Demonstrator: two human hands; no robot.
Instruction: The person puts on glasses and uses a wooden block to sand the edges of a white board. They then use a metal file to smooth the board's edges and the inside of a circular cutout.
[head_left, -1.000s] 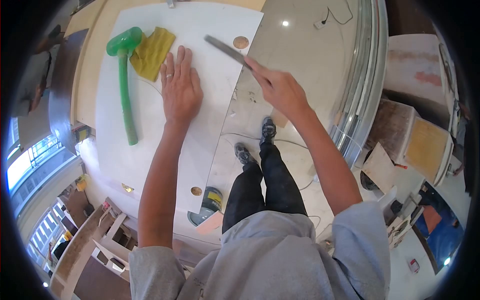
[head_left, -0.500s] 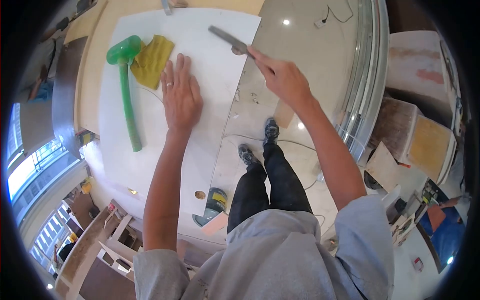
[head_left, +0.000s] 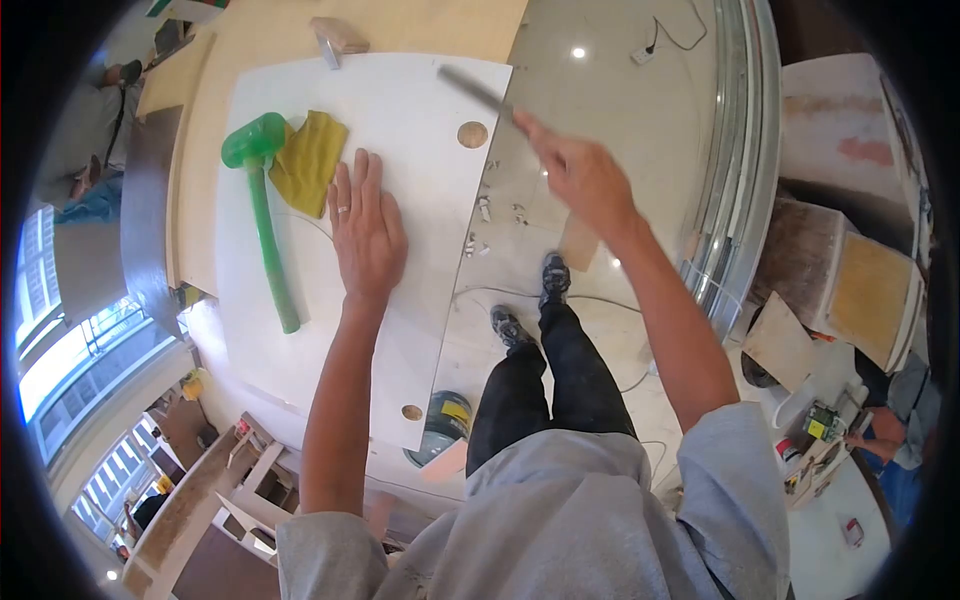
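My left hand [head_left: 367,235] lies flat on a white panel [head_left: 400,110], fingers stretched out and a ring on one of them. Just beyond its fingertips is a crumpled yellow cloth [head_left: 310,165]. A green mallet [head_left: 268,235] rests on the panel to the left, its head touching or close to the cloth. My right hand [head_left: 588,182], slightly blurred, grips one end of a flat grey metal file [head_left: 473,88]. The file reaches over the panel's right edge, above a round recess [head_left: 472,134] with a wood-coloured bottom. Another such recess [head_left: 412,412] is near the panel's near corner.
A wooden block [head_left: 342,36] with a metal piece sits beyond the panel. White scraps [head_left: 484,208] and a cable [head_left: 600,300] lie on the floor. A dark bucket [head_left: 450,412] stands by the near corner, metal profiles [head_left: 735,130] at right. People are at both sides.
The view has shifted, so the panel and its contents sit lower. My right hand and the file have moved off the far recess, which now shows fully. My left hand stays flat.
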